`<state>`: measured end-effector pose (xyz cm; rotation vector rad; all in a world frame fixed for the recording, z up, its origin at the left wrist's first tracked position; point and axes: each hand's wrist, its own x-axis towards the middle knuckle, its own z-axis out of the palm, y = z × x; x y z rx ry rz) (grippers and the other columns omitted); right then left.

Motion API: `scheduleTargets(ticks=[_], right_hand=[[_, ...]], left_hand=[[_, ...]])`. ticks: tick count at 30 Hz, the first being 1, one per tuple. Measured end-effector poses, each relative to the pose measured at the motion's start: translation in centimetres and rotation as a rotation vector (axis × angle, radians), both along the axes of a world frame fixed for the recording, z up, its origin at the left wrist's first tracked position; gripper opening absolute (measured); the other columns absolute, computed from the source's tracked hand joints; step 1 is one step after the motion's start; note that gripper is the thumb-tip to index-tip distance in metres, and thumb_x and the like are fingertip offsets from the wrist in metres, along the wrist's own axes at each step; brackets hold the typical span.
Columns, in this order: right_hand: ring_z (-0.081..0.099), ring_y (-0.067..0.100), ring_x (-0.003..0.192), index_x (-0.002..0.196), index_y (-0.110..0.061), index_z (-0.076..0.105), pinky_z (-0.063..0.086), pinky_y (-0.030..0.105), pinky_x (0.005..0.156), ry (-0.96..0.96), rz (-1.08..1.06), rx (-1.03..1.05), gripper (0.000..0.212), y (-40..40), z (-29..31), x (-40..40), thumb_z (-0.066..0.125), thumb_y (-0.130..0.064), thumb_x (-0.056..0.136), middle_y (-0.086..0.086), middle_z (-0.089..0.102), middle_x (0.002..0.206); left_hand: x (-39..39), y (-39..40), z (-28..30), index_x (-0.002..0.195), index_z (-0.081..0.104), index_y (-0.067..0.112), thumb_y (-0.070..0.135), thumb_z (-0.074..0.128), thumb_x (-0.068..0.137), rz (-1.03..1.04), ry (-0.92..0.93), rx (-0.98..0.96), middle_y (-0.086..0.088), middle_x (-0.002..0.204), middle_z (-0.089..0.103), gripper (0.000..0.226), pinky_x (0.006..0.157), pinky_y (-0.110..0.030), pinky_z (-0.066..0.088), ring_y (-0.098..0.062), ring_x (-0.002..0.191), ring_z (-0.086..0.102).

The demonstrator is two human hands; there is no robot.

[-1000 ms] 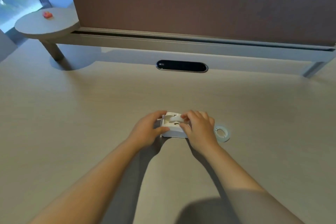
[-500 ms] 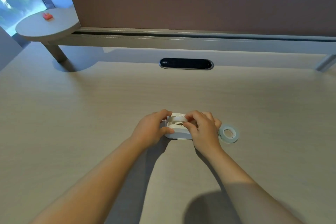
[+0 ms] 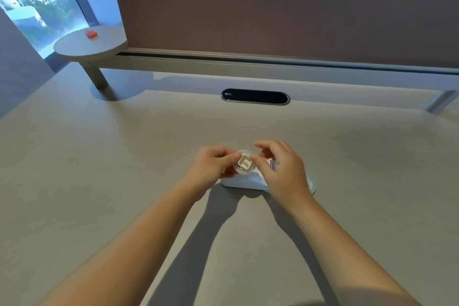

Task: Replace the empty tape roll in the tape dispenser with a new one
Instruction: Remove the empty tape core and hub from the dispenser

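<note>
The white tape dispenser (image 3: pixel 242 182) stands on the desk, mostly hidden behind my hands. Lifted just above it is the empty roll (image 3: pixel 244 165), a thin clear ring around a white hub. My left hand (image 3: pixel 213 165) pinches the roll's left side with thumb and fingers. My right hand (image 3: pixel 283 171) holds its right side by the fingertips, the other fingers raised. The new tape roll (image 3: pixel 312 182) lies flat on the desk to the right, only its edge showing past my right hand.
A dark oval cable grommet (image 3: pixel 255 96) sits in the desk (image 3: pixel 124 169) beyond my hands. A brown partition panel (image 3: pixel 273 2) with a grey rail closes the far edge. At far left, a round side shelf (image 3: pixel 92 45) carries a small red object (image 3: pixel 91 34).
Both hands have lifted the empty roll and hub out of the dispenser, which they were gripping on the desk before. The camera has moved closer and tilted.
</note>
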<state>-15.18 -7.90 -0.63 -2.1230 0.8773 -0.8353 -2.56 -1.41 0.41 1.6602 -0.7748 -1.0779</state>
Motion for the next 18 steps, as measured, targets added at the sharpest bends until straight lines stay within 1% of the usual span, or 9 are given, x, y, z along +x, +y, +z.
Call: scheduleTargets(ticks=[2,4,6,9,11,13,15,18], right_hand=[[0.046,0.014,0.08,0.093,-0.006,0.061,0.033,0.012,0.066,0.034,0.045,-0.097,0.027,1.0,-0.4,-0.5,0.059,-0.027,0.076,0.002,0.055,0.084],[0.048,0.02,0.081,0.091,-0.005,0.061,0.033,0.017,0.065,0.065,0.068,-0.175,0.027,1.7,-1.2,-0.8,0.061,-0.026,0.074,0.01,0.061,0.086],[0.051,0.025,0.085,0.092,-0.003,0.061,0.034,0.025,0.069,0.057,0.047,-0.215,0.023,2.1,-2.0,-1.1,0.062,-0.021,0.077,0.014,0.062,0.09],[0.051,0.026,0.09,0.094,-0.003,0.062,0.033,0.026,0.072,0.053,0.052,-0.281,0.02,3.0,-3.0,-1.8,0.061,-0.017,0.079,0.015,0.062,0.093],[0.054,0.028,0.089,0.094,-0.003,0.063,0.035,0.027,0.071,0.076,0.059,-0.365,0.021,4.0,-3.7,-2.5,0.06,-0.017,0.079,0.016,0.065,0.092],[0.055,0.029,0.085,0.094,-0.005,0.064,0.037,0.028,0.069,0.089,0.065,-0.418,0.024,5.4,-4.1,-3.3,0.056,-0.02,0.077,0.016,0.066,0.089],[0.056,0.03,0.082,0.092,-0.004,0.064,0.039,0.029,0.068,0.107,0.077,-0.461,0.025,6.9,-4.3,-4.1,0.054,-0.02,0.076,0.016,0.066,0.087],[0.059,0.032,0.077,0.087,-0.002,0.061,0.041,0.029,0.066,0.158,0.088,-0.539,0.022,9.0,-4.2,-5.1,0.056,-0.019,0.074,0.017,0.066,0.083]], left_hand=[[-0.7,0.4,-0.5,0.066,0.063,0.011,0.014,0.055,0.082,0.043,0.05,-0.02,0.004,0.051,0.06,0.017,0.055,-0.016,0.05,-0.004,0.047,0.054],[-1.3,0.9,-1.0,0.066,0.062,0.01,0.014,0.056,0.081,0.048,0.092,-0.04,0.009,0.042,0.06,0.017,0.056,-0.015,0.051,-0.003,0.045,0.055],[-1.9,1.5,-1.6,0.063,0.062,0.01,0.013,0.058,0.08,0.042,0.095,-0.06,0.008,0.043,0.061,0.017,0.057,-0.016,0.052,-0.004,0.047,0.057],[-2.5,2.6,-2.6,0.061,0.062,0.008,0.011,0.061,0.077,0.033,0.062,-0.091,0.005,0.046,0.062,0.017,0.056,-0.015,0.05,-0.006,0.046,0.056],[-3.0,3.7,-3.4,0.06,0.063,0.009,0.01,0.061,0.076,0.031,0.04,-0.119,0.004,0.046,0.063,0.016,0.052,-0.014,0.05,-0.007,0.045,0.056],[-3.7,5.0,-4.0,0.06,0.064,0.01,0.01,0.061,0.077,0.028,-0.016,-0.152,0.0,0.05,0.063,0.017,0.05,-0.013,0.05,-0.008,0.047,0.056],[-4.6,6.5,-4.4,0.06,0.064,0.01,0.01,0.059,0.078,0.015,-0.075,-0.194,-0.004,0.055,0.061,0.019,0.051,-0.014,0.048,-0.009,0.048,0.055],[-5.7,8.4,-4.4,0.06,0.062,0.009,0.008,0.056,0.08,0.001,-0.114,-0.248,-0.006,0.056,0.057,0.021,0.052,-0.016,0.046,-0.011,0.049,0.051]])
